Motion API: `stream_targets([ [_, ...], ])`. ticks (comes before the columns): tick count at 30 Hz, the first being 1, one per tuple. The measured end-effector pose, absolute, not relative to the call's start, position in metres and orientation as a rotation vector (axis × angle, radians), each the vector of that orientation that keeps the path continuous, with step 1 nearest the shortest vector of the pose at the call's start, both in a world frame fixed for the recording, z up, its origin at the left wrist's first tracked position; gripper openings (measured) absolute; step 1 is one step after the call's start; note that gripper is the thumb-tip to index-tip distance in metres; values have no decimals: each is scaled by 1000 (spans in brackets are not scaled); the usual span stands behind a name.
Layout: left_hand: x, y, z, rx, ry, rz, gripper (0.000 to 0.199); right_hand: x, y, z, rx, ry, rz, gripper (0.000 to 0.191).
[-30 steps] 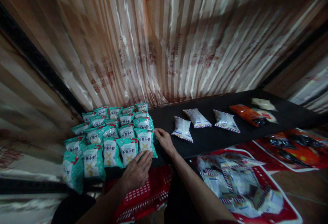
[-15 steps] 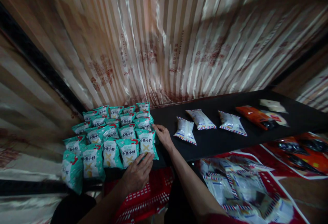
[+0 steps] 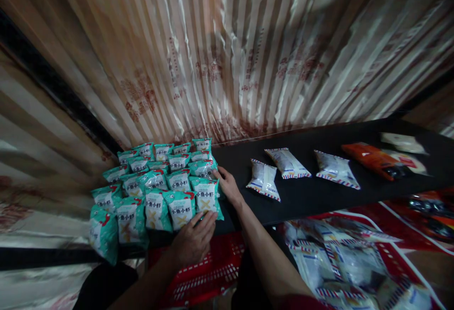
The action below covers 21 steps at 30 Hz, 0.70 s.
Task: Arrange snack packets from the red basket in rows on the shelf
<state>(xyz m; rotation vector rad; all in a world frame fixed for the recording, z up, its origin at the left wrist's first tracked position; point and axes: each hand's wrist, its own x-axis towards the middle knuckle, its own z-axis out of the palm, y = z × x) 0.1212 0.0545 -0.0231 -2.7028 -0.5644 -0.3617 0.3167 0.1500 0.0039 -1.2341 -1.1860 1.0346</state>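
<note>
Lower left: teal bags [image 3: 155, 181] lettered "小鱼小虾"; the left hand [image 3: 196, 240] and right hand [image 3: 229, 185], both loosely unclenched, touch rightmost bags.

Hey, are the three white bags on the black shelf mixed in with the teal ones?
No, those white bags lie apart, right of the teal bags.

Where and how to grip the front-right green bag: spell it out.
Probably by the right edge and lower front of the green bag, coming from the near right: its neighbour crowds the left and the bag behind the back, while no bag stands at its right.
</note>
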Motion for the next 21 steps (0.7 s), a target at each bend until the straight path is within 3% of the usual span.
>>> stream_targets([
  [9, 121, 56, -21, -2716, -547, -372, 44, 316, 149, 9, -1219, -1156, 1151, 48],
  [21, 122, 53, -18, -2689, -585, -361, 43, 333, 173, -2, -1259, -1094, 1014, 66],
])
